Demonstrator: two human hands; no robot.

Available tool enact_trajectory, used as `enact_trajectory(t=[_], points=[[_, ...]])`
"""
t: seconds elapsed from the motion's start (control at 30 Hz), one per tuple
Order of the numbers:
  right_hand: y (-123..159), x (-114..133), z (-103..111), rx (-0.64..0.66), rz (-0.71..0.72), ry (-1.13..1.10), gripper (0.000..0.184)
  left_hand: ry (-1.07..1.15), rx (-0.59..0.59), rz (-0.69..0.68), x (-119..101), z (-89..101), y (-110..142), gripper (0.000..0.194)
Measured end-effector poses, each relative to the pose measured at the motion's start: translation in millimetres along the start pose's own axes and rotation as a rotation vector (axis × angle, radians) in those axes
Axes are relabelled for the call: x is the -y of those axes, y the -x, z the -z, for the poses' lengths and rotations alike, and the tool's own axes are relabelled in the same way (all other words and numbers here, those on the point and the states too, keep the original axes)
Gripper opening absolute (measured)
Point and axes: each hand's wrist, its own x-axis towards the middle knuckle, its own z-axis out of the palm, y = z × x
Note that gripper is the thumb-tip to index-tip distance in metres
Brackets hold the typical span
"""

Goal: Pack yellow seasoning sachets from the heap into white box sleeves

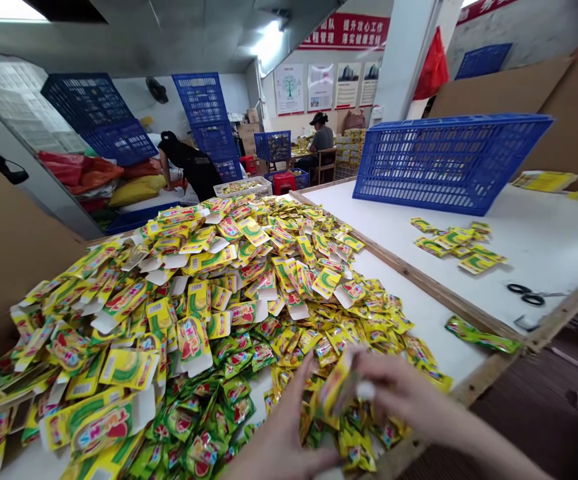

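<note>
We have a white bench (449, 347) under one big pile of yellow boxes (199, 297). Right of the pile, farther, stands a blue crate (439, 163). At the pile's near right side, our left hand (289, 433) has a wide grip; our right hand (401, 390) holds, in narrow grip, a blurred yellow box (335, 388).

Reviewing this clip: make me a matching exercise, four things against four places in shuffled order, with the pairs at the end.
Things
1. Big blue crate
2. Scissors
3. Red bag
4. Heap of small green packets

Places
A. Hanging by the pillar
B. Beside the left hand
C. Behind the loose yellow packets on the right
D. Near the wooden rim on the right

Pairs: 1-C, 2-D, 3-A, 4-B
</note>
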Motion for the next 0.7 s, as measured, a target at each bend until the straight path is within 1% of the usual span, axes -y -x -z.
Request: enact_trajectory(t=[0.03, 0.07, 0.1, 0.13, 0.17, 0.2, 0.23, 0.27, 0.3, 0.33, 0.4, 0.43, 0.47, 0.5, 0.53, 0.57, 0.63, 0.7], points=[[-0.2, -9.1, 21.9, -0.175, -0.066, 0.121, 0.024, -0.170, -0.100, -0.025, 6.6, 9.8, -1.8, 0.088], [-1.5, -18.4, 44.6, -0.362, -0.178, 0.299, 0.024, -0.352, -0.201, -0.050, 16.3, 20.4, -3.8, 0.076], [-4.1, -26.9, 65.6, -0.558, -0.272, 0.522, 0.026, -0.521, -0.281, -0.057, 28.4, 31.2, -5.9, 0.067], [-8.5, -33.5, 82.5, -0.657, -0.345, 0.720, 0.032, -0.658, -0.329, -0.044, 41.8, 41.3, -7.8, 0.062], [-14.8, -37.8, 93.1, -0.709, -0.402, 0.868, 0.036, -0.753, -0.357, -0.022, 54.9, 50.2, -9.6, 0.057], [-23.1, -39.4, 96.0, -0.703, -0.409, 0.957, 0.039, -0.812, -0.354, -0.012, 66.6, 57.3, -11.0, 0.052], [-33.2, -38.6, 90.7, -0.642, -0.371, 0.980, 0.041, -0.837, -0.349, -0.009, 75.8, 62.6, -11.9, 0.047], [-44.8, -36.0, 77.6, -0.557, -0.298, 0.957, 0.040, -0.833, -0.346, -0.017, 81.9, 66.1, -12.1, 0.042], [-57.2, -32.3, 58.0, -0.447, -0.185, 0.894, 0.040, -0.804, -0.352, -0.030, 85.0, 68.1, -11.6, 0.038], [-69.9, -28.3, 34.0, -0.343, -0.074, 0.845, 0.039, -0.741, -0.384, -0.036, 85.4, 69.0, -10.2, 0.034], [-93.3, -22.2, -17.8, -0.162, 0.107, 0.774, 0.037, -0.572, -0.487, -0.015, 80.7, 69.5, -5.1, 0.030], [-103.2, -20.9, -40.8, -0.094, 0.168, 0.739, 0.038, -0.494, -0.542, 0.009, 77.1, 69.8, -1.4, 0.030], [-111.5, -20.7, -59.3, -0.043, 0.204, 0.705, 0.033, -0.437, -0.589, 0.036, 73.3, 70.5, 3.0, 0.031], [-117.9, -21.5, -72.4, -0.008, 0.226, 0.670, 0.024, -0.397, -0.630, 0.065, 69.8, 71.6, 7.8, 0.033], [-122.5, -22.6, -80.0, 0.007, 0.234, 0.634, 0.014, -0.368, -0.663, 0.092, 66.8, 72.9, 12.7, 0.036], [-125.3, -23.5, -82.7, 0.008, 0.235, 0.595, 0.009, -0.335, -0.686, 0.119, 64.2, 74.0, 17.6, 0.038], [-125.3, -22.6, -78.2, -0.022, 0.235, 0.500, 0.015, -0.210, -0.713, 0.181, 60.1, 75.1, 25.6, 0.041], [-119.6, -16.8, -71.0, -0.061, 0.242, 0.404, 0.017, -0.028, -0.687, 0.232, 56.7, 73.3, 29.7, 0.048]])
